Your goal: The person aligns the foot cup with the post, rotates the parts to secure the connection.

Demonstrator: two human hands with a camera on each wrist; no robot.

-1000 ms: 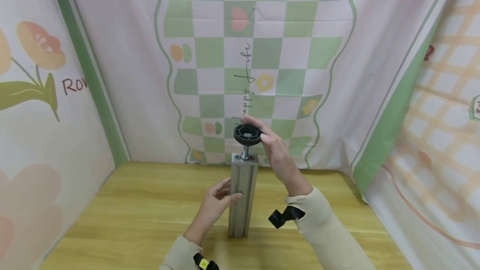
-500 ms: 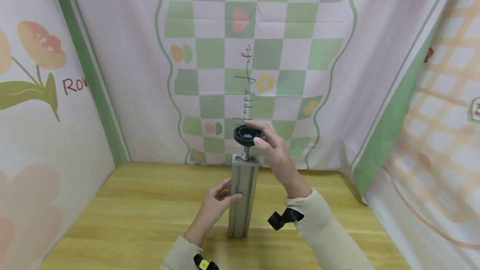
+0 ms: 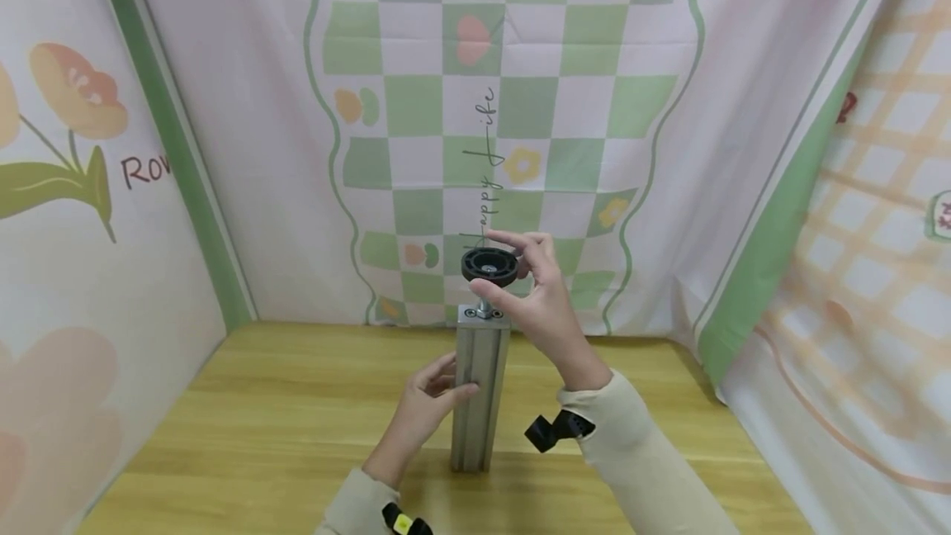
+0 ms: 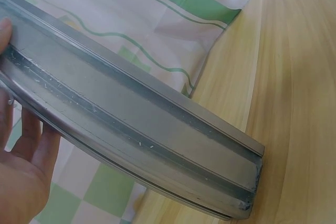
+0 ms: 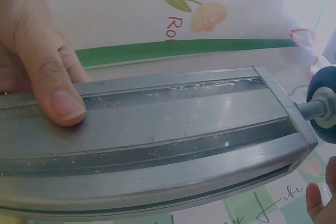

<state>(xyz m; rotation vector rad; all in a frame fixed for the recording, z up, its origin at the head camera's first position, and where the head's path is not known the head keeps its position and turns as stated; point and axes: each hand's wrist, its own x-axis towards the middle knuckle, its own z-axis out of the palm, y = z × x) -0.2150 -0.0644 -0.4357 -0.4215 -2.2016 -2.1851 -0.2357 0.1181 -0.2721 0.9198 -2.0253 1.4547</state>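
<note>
An aluminium profile (image 3: 479, 390) stands upright on the table, its side grooves showing in both wrist views. My left hand (image 3: 423, 407) grips it at mid-height, with the thumb across the near face; fingers of that hand (image 4: 31, 177) lie behind the profile in the left wrist view. A black round levelling foot (image 3: 489, 267) sits face up on a threaded metal stem (image 3: 484, 308) at the profile's top end. Around the foot's rim is my right hand (image 3: 542, 295), thumb at the front and index finger stretched behind. In the right wrist view the foot (image 5: 326, 103) is partly cut off.
The wooden table (image 3: 297, 411) runs back to a hanging cloth (image 3: 416, 106) with green checks. More printed cloth (image 3: 59, 287) closes off the left, and another cloth (image 3: 869, 287) the right. Small pale chips lie in the profile's grooves.
My right thumb has swept from the foot's right side round to its front, moving left, while the other fingers stay behind and beside the rim. The left hand and profile keep their place.
</note>
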